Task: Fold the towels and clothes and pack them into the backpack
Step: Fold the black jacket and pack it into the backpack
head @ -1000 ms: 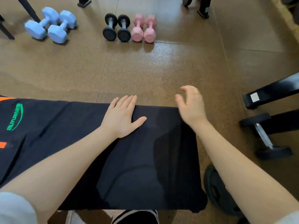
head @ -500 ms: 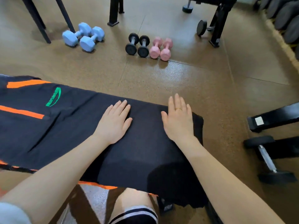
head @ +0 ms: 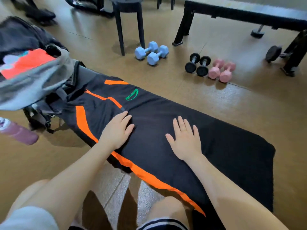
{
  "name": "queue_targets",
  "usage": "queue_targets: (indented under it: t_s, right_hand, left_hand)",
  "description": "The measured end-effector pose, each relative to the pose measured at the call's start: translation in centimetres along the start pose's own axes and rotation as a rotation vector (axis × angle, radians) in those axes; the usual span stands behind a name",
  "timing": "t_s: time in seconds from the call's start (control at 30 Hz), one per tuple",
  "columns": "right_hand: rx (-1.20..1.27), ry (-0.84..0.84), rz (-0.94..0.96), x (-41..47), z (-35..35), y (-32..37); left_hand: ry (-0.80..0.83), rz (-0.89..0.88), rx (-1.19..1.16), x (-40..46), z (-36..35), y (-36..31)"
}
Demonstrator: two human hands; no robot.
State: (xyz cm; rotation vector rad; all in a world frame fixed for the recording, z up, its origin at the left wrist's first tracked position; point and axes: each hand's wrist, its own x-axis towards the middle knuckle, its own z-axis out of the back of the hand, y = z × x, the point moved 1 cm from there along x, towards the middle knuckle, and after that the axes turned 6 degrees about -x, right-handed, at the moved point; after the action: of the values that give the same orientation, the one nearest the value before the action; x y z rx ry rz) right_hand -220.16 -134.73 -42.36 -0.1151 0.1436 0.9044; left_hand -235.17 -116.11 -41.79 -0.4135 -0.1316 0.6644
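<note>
A black garment (head: 224,141) with orange stripes and a small green logo lies stretched out flat on a bench in front of me. My left hand (head: 117,131) presses flat on it near the middle, fingers straight. My right hand (head: 185,140) lies flat on the cloth just to the right, fingers spread. At the bench's far left end stands a grey backpack (head: 38,83), with an orange and white folded item (head: 28,62) showing at its top. The backpack is blurred.
A purple bottle (head: 18,131) sticks out at the left edge. On the floor beyond the bench lie blue dumbbells (head: 152,53), black dumbbells (head: 197,64) and pink dumbbells (head: 221,70). A black stool (head: 129,22) and another bench (head: 249,12) stand farther back. My knees are below the bench.
Both hands have slid left along the garment, flat on the cloth. My view has swung left and up, bringing the backpack and bottle into sight.
</note>
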Motion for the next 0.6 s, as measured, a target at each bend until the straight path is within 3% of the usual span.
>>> queue_targets:
  t_s: [0.1, 0.17, 0.27, 0.47, 0.6]
  right_hand:
    - [0.009, -0.052, -0.101, -0.4, 1.0, 2.6]
    - [0.064, -0.121, 0.014, -0.3, 1.9, 6.2]
    - [0.085, -0.086, 0.204, 0.1, 1.6, 12.6]
    - [-0.077, -0.179, 0.031, 0.3, -0.8, 16.1]
    - [-0.084, -0.179, -0.007, 0.6, -0.7, 16.5]
  left_hand:
    - [-0.106, 0.086, -0.145, -0.9, 1.6, 2.5]
    - [-0.104, 0.143, -0.115, -1.7, 2.5, 4.7]
    - [-0.081, 0.156, 0.026, -2.3, 3.3, 8.2]
    - [-0.197, 0.128, 0.133, -0.8, 5.8, 13.9]
    - [-0.157, 0.067, 0.13, 1.5, 7.5, 15.7]
